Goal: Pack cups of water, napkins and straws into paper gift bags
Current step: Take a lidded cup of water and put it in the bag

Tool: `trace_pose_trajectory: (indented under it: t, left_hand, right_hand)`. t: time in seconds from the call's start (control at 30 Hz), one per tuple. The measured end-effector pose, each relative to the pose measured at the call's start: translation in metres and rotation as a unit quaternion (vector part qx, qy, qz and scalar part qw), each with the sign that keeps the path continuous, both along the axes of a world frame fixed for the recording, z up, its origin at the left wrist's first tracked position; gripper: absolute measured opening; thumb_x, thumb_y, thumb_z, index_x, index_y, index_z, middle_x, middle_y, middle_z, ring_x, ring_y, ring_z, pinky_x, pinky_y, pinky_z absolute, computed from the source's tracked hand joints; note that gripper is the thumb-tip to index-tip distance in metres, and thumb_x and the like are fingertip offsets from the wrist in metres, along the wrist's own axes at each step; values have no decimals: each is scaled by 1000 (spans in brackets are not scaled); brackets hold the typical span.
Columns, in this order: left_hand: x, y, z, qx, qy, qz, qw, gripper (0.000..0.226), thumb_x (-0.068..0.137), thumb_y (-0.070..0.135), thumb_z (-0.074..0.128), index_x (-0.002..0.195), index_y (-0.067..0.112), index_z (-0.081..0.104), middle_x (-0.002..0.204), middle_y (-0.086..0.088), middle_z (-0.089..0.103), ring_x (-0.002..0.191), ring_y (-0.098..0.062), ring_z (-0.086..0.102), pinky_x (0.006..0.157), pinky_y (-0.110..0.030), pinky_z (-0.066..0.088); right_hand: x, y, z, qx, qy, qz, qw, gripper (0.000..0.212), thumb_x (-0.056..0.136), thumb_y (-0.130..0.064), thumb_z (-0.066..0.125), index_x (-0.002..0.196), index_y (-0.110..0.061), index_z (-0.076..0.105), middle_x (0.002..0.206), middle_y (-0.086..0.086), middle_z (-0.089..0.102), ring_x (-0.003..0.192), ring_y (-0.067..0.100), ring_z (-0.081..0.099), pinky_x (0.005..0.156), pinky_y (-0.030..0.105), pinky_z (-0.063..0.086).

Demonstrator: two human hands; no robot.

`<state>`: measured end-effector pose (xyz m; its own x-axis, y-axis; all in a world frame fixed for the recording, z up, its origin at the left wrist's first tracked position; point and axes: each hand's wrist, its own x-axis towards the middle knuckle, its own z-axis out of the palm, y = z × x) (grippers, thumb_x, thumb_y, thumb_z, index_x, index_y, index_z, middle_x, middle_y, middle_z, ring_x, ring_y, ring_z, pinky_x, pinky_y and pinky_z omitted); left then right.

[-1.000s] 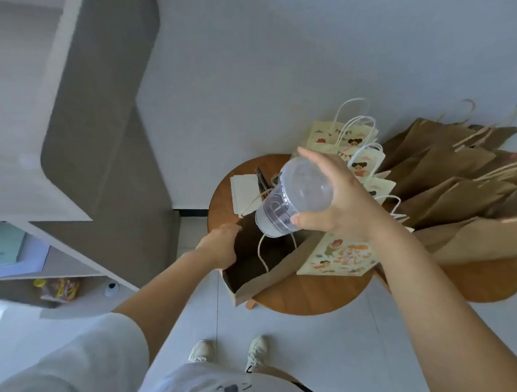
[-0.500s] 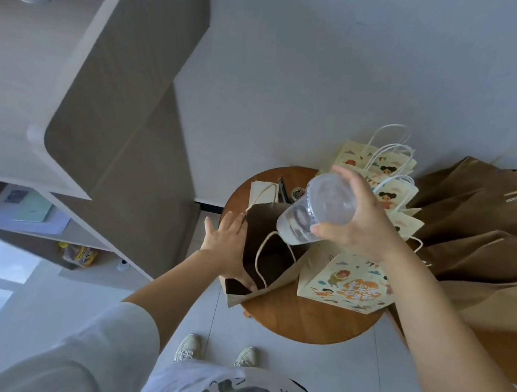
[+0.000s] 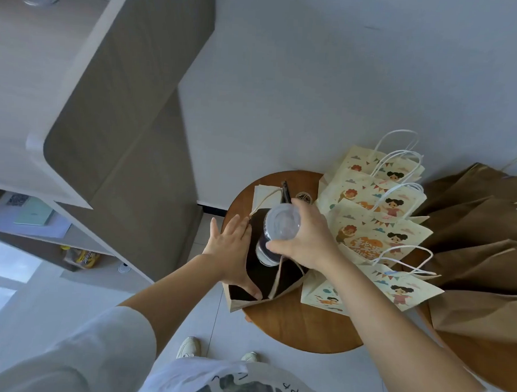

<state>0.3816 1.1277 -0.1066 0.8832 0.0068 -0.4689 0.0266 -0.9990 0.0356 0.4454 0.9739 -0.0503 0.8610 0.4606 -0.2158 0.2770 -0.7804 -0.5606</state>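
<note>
- The open brown bag (image 3: pixel 240 304) overhangs the round table's (image 3: pixel 299 325) near-left edge; printed bags (image 3: pixel 377 230) crowd its right side.
- My left hand (image 3: pixel 234 251), fingers straight, lies against the bag's left wall.
- My right hand (image 3: pixel 308 242) grips the lidded cup (image 3: pixel 279 226), its base inside the bag's mouth.

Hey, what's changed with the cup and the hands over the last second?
The right hand lowered the cup from tilted above the table to nearly upright, base in the mouth of the open brown bag. The left hand went from gripping the bag's rim to straight fingers against its side, thumb inside. Unchanged: the right hand's grip on the cup, the printed bags on the round table.
</note>
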Motion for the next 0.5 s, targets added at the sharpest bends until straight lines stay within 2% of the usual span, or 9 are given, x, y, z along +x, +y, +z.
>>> trace_pose_trajectory:
  t: [0.1, 0.2, 0.27, 0.37, 0.43, 0.5]
  left_hand:
    - [-1, 7, 1, -1, 2, -12, 1000, 137, 54, 84, 62, 151, 16, -6, 160, -4, -10, 145, -27, -16, 110, -63, -9]
    - [-1, 12, 2, -16, 6, -12, 1000, 134, 58, 78, 66, 152, 14, -5, 160, -4, -10, 146, -26, -12, 112, -61, -4]
    - [0, 12, 3, -35, 1, -14, 999, 125, 66, 65, 71, 151, 14, -4, 160, -5, -8, 147, -25, -5, 114, -58, 1]
    - [0, 12, 3, -53, 1, -32, 998, 108, 78, 41, 69, 151, 12, -4, 159, -6, -6, 146, -24, 1, 117, -53, 7]
    - [1, 14, 2, -52, 3, -45, 998, 103, 80, 34, 67, 151, 11, -4, 159, -7, -5, 146, -24, -1, 118, -52, 7]
    - [3, 17, 1, -43, 4, -57, 997, 101, 81, 33, 66, 151, 11, -4, 159, -6, -6, 146, -24, -3, 117, -53, 5]
  right_hand:
    - [-1, -1, -9, -135, -29, 98, 986, 101, 64, -50, 76, 143, -25, 19, 141, -1, 27, 128, 20, 28, 95, 34, 40]
    - [-1, -2, -13, -270, -50, 250, 929, 102, 66, -51, 74, 145, -25, 15, 141, 4, 23, 130, 24, 25, 91, 34, 42]
    - [-1, 2, -22, -316, -49, 307, 896, 101, 67, -51, 73, 145, -23, 16, 141, 5, 22, 129, 27, 26, 91, 35, 43]
    - [1, 10, -43, -338, -18, 330, 881, 102, 66, -49, 75, 145, -19, 18, 138, 8, 24, 126, 30, 28, 89, 37, 44]
    - [5, 14, -60, -341, 16, 316, 885, 101, 65, -44, 76, 143, -18, 18, 137, 9, 26, 124, 33, 31, 85, 37, 45]
    - [10, 17, -78, -341, 46, 297, 891, 91, 72, -36, 74, 141, -17, 19, 137, 11, 28, 122, 37, 35, 86, 41, 45]
